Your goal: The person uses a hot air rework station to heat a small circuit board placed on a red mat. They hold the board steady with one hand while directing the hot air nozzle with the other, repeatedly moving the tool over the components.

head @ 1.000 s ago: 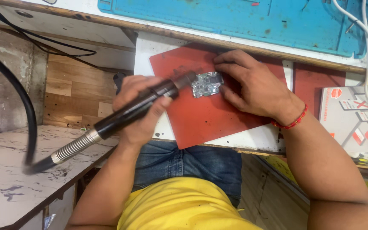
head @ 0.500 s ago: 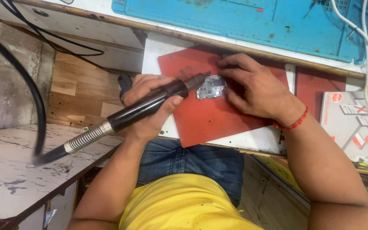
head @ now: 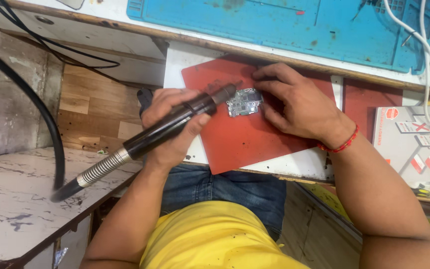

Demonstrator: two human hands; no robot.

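Observation:
My left hand (head: 172,124) grips a black hot-air wand (head: 175,122) with a metal spring collar and a thick black hose; its nozzle tip points at a small circuit board (head: 244,102). The board lies flat on a red mat (head: 245,134) on a white board. My right hand (head: 294,107) rests on the mat, its fingertips touching the right and top edges of the circuit board and pinning it down. A red thread band circles my right wrist.
A blue work mat (head: 284,22) covers the bench behind. White cables (head: 424,45) run down at the right over a printed cardboard box (head: 414,144). A marbled white counter (head: 16,199) is at the lower left. A black cable (head: 51,45) crosses the upper left.
The view has shifted slightly. The wand's nozzle stays at the circuit board's left edge and my right hand keeps holding the board; little else differs.

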